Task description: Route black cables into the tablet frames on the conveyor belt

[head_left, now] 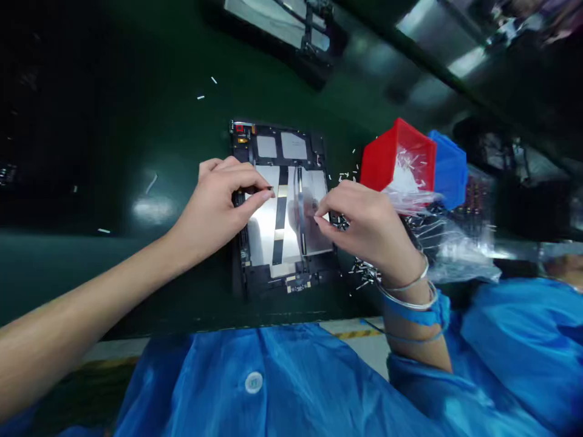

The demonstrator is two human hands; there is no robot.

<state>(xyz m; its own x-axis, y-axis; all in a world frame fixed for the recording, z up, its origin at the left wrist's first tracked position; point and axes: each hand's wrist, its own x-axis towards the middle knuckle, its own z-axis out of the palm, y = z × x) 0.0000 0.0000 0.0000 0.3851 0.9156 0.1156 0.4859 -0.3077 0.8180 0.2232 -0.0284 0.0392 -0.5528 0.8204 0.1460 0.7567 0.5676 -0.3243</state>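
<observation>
An opened tablet [266, 243] lies on the dark green table, its silver battery panels, black flat cable and circuit parts exposed. My left hand [223, 200] is over its left side, with thumb and forefinger pinched on a small dark piece [270, 189] too small to name. Above the right battery panel, my right hand [364, 221] has thumb and forefinger pressed together. Whatever may be between those fingertips is too small to make out. A wristband with a blue strap [423, 315] circles my right wrist.
To the right stand a red bin [380, 159] with small white pieces and a blue bin [450, 170]. Clear plastic bags [460, 249] lie by them. Loose small parts [364, 272] are scattered beside the tablet. Another person's blue sleeve [523, 328] is at far right.
</observation>
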